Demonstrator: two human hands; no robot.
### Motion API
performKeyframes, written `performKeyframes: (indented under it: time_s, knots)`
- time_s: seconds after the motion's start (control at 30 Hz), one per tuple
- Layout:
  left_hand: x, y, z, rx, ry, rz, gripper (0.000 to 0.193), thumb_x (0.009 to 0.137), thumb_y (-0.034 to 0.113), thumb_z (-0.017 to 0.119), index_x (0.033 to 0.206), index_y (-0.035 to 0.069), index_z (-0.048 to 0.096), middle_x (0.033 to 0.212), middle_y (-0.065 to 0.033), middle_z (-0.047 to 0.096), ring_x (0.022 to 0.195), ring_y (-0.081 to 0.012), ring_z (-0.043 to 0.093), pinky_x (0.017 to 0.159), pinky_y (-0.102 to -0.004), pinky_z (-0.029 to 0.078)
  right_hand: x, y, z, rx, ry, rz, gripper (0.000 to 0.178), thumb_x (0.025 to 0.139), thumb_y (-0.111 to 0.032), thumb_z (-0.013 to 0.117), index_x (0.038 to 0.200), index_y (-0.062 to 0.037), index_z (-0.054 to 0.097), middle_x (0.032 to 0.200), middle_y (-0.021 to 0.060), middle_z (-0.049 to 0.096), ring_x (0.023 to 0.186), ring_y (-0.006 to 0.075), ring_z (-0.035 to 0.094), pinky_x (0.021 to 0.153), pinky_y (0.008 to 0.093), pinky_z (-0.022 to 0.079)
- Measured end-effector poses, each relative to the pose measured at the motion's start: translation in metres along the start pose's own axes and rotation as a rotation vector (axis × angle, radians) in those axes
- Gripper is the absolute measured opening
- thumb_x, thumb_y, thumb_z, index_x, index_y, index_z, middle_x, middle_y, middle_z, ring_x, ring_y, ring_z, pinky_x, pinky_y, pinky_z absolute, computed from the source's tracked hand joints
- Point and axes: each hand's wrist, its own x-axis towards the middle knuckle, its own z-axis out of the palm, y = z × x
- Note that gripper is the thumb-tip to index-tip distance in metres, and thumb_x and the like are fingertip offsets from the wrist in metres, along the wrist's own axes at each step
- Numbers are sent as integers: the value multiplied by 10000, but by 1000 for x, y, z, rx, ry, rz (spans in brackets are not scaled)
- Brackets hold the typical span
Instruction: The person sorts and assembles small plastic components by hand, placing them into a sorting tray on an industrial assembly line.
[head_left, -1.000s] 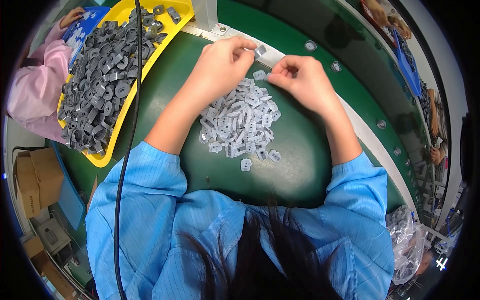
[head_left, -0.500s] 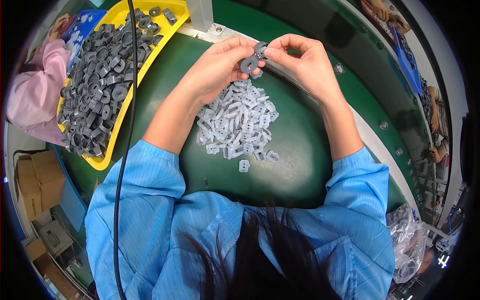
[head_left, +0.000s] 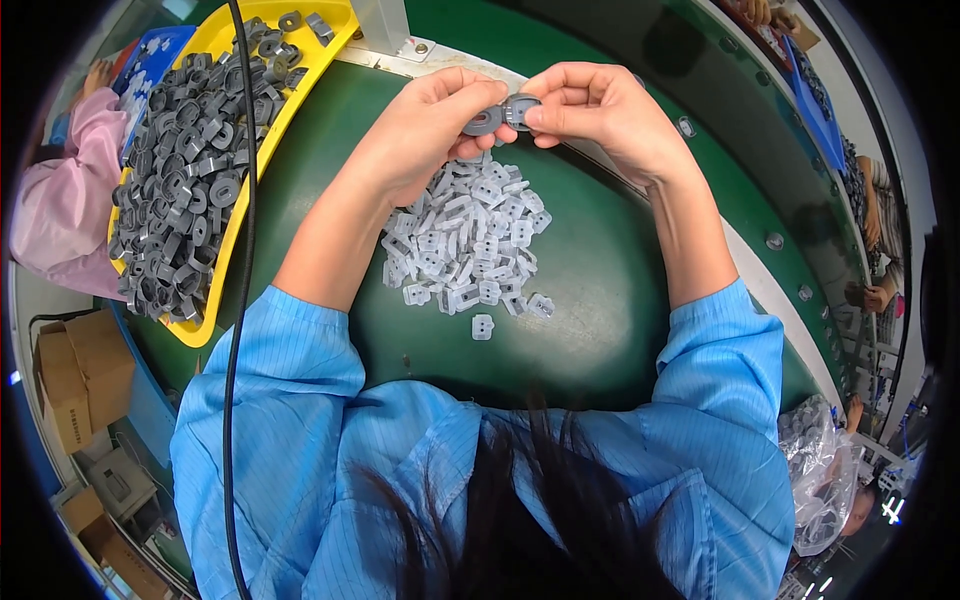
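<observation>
The left hand (head_left: 428, 128) is grasping a dark gray ring (head_left: 482, 122) between thumb and fingers. The right hand (head_left: 615, 118) is pinching a second gray part (head_left: 521, 110) just beside it. From here, I am seeing both parts hanging beyond a pile of pale translucent pieces (head_left: 465, 240), which is resting on the green work surface (head_left: 590, 290). Leftward, a yellow tray (head_left: 190, 332) is holding loose gray parts.

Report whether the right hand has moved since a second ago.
Yes: judged against the pile of pale pieces, the right hand has moved farther up the picture, away from it.
</observation>
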Motion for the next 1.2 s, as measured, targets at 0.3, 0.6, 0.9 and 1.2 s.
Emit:
performKeyframes:
  time_s: [0.3,0.6,0.9,1.2]
  knots:
    - [-2,0,4,-142,-36,33,245,899,287,584,886,43,564,772,-34,596,634,-65,516,561,-190,413,-7,1,30,-684,455,-384,151,713,-49,649,858,-11,633,709,89,638,648,181,621,632,267,507]
    - [6,-9,-10,-235,-36,136,414,804,127,691,1162,6,525,945,-66,614,810,-102,541,751,-250,438,-1,10,31,-660,332,-788,178,655,1,605,820,-37,551,745,45,556,693,182,537,650,292,466]
    - [10,-8,-16,174,161,391,520,807,25,657,1272,-13,427,1126,-116,568,961,-170,613,832,-268,490,31,48,-51,-538,648,-16,304,714,-147,620,992,-31,580,808,33,600,746,131,563,711,268,450]
    - [8,-7,-19,203,149,277,405,789,35,677,1172,16,550,927,-80,630,864,-126,620,766,-240,485,30,44,-49,-354,487,-42,277,732,-119,609,987,-19,566,773,15,590,722,100,537,677,243,437]
